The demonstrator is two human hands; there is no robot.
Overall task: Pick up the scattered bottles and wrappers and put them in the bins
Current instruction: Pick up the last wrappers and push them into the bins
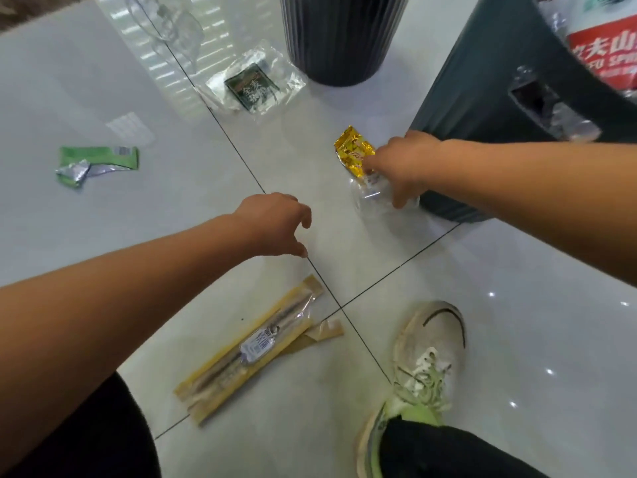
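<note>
The near bin (482, 98), at the right edge of the floor (138, 208), holds a red-labelled bottle (603, 53) and clear plastic. The far bin's (337, 39) inside is hidden. At the near bin's foot a clear bottle (379, 201) lies on its side, heading unclear, grasped by the right hand (403, 163). The left hand (275, 222) hovers slack, empty.

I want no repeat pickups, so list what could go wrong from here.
1. The right hand grips the clear bottle with the gold wrapper under its fingertips; the wrapper may get dragged along, then dropped.
2. The smooth bottle could slip and roll against the dark bin beside it.
</note>
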